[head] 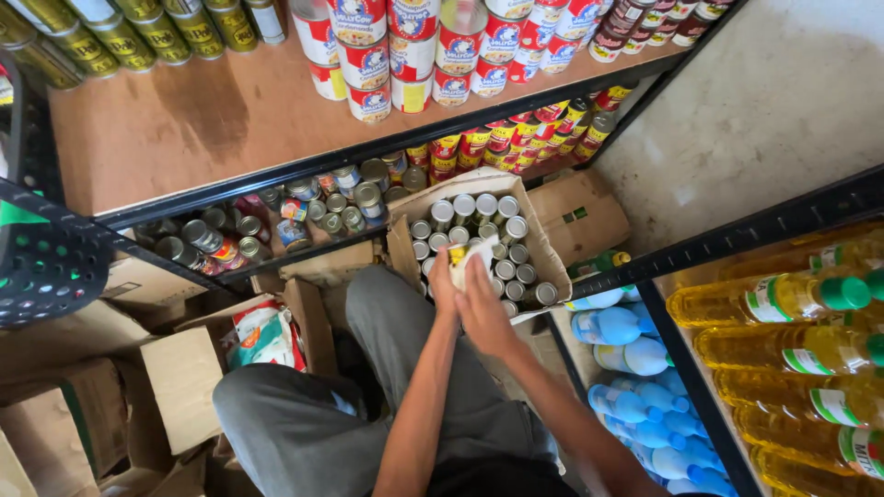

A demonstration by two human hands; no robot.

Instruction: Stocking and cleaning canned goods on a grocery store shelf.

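An open cardboard box (541,247) full of several silver-topped cans (505,241) sits on the floor in front of my knee. My left hand (444,283) and my right hand (482,306) are together over the box's near side. Both hold a white and yellow can (466,258) between them, just above the packed cans. My grey trouser leg (387,322) lies under my forearms.
A wooden shelf (184,120) above carries red-and-white cans (405,55) and gold cans (120,37). A lower shelf holds mixed cans (304,207). Yellow oil bottles (792,350) and blue bottles (635,368) fill the rack at right. Open cartons (175,368) lie at left, with a dark plastic basket (46,267).
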